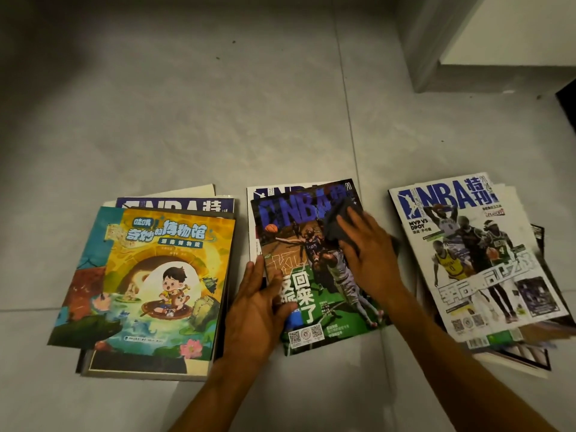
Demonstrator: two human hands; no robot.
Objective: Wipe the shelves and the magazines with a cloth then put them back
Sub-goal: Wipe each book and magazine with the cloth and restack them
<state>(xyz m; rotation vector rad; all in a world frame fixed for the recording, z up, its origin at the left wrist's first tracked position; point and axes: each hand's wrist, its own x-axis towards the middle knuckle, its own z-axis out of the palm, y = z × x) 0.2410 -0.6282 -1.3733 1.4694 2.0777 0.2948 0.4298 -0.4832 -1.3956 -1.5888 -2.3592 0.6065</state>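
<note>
Three piles of magazines lie on the grey tiled floor. The middle pile is topped by a green and blue NBA magazine (299, 244). My right hand (367, 247) presses a dark cloth (338, 224) flat on that cover near its upper right. My left hand (258, 304) rests on the magazine's lower left edge, thumb on the cover and fingers along its side. The left pile has a yellow children's picture book (168, 275) on top. The right pile is topped by a white NBA magazine (473, 244).
A white cabinet or shelf unit base (498, 32) stands at the back right, with a dark object (567, 101) at the right edge. Bare floor tiles (218, 104) stretch behind the piles.
</note>
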